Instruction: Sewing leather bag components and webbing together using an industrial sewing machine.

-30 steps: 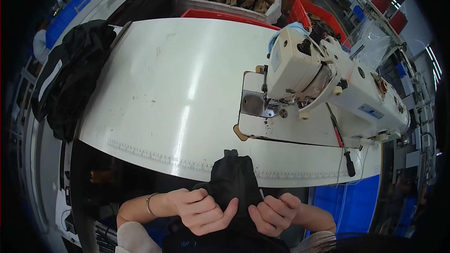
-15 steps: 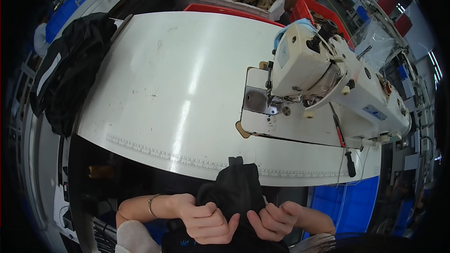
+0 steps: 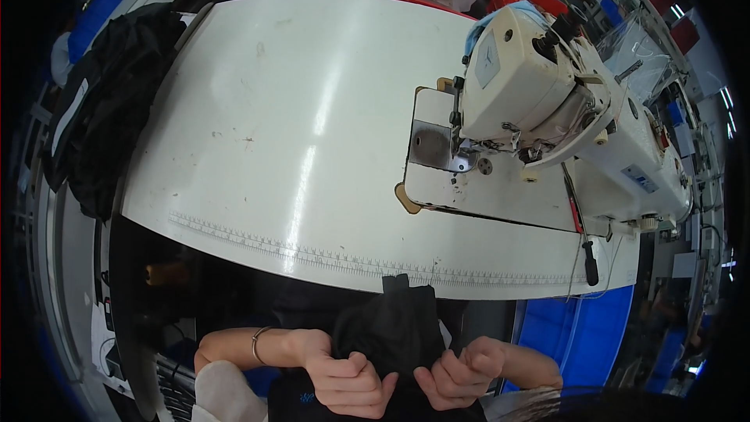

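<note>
Both hands' fingers (image 3: 355, 379) bunch black fabric (image 3: 398, 328) (lower part hidden)

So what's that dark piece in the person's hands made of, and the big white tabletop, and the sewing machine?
The dark piece, bunched between the left hand and right hand, looks like soft matte black fabric; it folds and creases. The tabletop seems a smooth glossy white laminate, judging by its bright streak of reflected light. The sewing machine looks like cream-painted metal, with a bare steel plate under the needle.
</note>
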`<state>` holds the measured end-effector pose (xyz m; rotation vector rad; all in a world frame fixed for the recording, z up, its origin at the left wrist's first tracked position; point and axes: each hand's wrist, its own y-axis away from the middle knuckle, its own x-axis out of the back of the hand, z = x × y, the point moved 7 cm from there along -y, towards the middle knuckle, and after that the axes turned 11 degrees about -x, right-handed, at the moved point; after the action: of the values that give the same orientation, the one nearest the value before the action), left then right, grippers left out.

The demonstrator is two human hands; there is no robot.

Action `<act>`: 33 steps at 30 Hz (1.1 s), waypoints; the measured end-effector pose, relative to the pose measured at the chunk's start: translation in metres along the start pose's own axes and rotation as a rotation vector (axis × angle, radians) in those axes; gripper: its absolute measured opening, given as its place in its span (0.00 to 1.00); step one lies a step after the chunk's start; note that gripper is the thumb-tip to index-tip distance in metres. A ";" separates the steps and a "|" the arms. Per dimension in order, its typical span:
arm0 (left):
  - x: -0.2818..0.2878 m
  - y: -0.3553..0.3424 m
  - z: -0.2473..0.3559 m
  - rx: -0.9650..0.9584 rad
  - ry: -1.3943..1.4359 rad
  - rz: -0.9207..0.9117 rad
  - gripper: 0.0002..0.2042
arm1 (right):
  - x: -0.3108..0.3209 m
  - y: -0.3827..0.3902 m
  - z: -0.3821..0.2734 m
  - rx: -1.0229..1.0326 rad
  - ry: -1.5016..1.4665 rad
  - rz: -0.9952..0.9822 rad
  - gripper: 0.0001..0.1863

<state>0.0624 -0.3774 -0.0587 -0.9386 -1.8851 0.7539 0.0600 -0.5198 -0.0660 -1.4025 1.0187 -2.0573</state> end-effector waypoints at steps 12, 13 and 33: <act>0.000 -0.002 -0.005 -0.022 0.042 -0.004 0.03 | 0.000 0.000 -0.001 -0.012 -0.006 0.018 0.05; 0.000 -0.003 -0.005 -0.021 0.048 -0.008 0.02 | 0.001 0.000 0.000 -0.007 -0.004 0.015 0.05; 0.002 -0.002 -0.003 0.003 0.084 -0.037 0.01 | 0.002 -0.001 -0.002 0.012 0.016 0.016 0.04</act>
<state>0.0639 -0.3767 -0.0553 -0.9171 -1.8230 0.6843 0.0579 -0.5201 -0.0644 -1.3694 1.0196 -2.0625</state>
